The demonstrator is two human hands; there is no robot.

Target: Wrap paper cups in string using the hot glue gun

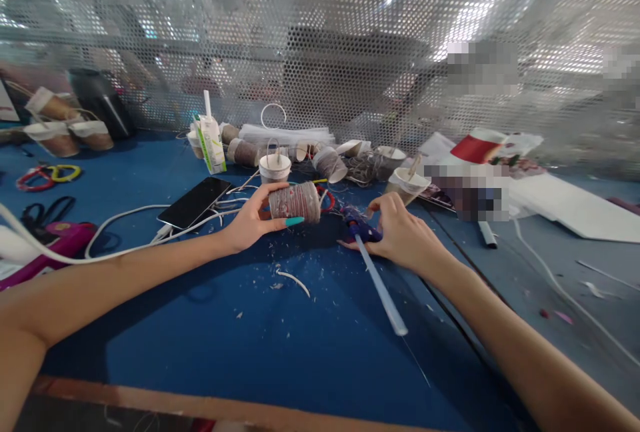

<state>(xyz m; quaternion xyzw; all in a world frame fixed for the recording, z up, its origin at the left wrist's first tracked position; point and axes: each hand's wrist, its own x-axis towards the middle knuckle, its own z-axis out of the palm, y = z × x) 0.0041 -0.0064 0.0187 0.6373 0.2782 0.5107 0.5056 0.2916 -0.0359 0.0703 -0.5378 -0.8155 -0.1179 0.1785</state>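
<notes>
My left hand is wrapped round a small cup wound with reddish-grey cord, tipped on its side above the blue table. A teal nail shows on the thumb. To its right, my right hand holds a dark blue glue gun, with a long translucent glue stick sticking out toward the table's front edge. The gun's nozzle end is hard to make out. Red scissor handles lie partly hidden behind the wound cup. A white cord scrap lies below the hands.
Behind the hands stand a white-rimmed cup, a drink carton and several wound cups. At left lie a phone with a white cable, scissors and a magenta tool. White board lies right; perforated metal mesh rises behind.
</notes>
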